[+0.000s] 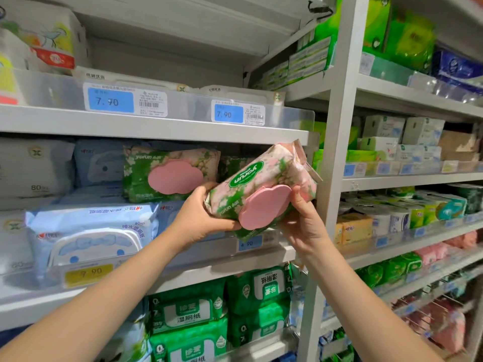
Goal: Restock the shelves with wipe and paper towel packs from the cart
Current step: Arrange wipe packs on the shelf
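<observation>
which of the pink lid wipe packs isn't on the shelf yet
The tilted wipe pack on the right, held by the left hand and right hand; the other pack sits on the shelf.

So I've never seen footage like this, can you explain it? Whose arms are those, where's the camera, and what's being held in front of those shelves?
There is no machine here. These are a person's two bare arms, filmed by one wide-angle camera worn on their head and looking forward and down, which is why the arms reach in from the bottom. The left hand and right hand together hold a green and pink wipe pack with a pink lid, tilted, in front of a store shelf. A matching pack is already in that shelf bay, with blue and white packs to its left and green packs on the shelf below. Blue price tags sit on the shelf above.
</observation>
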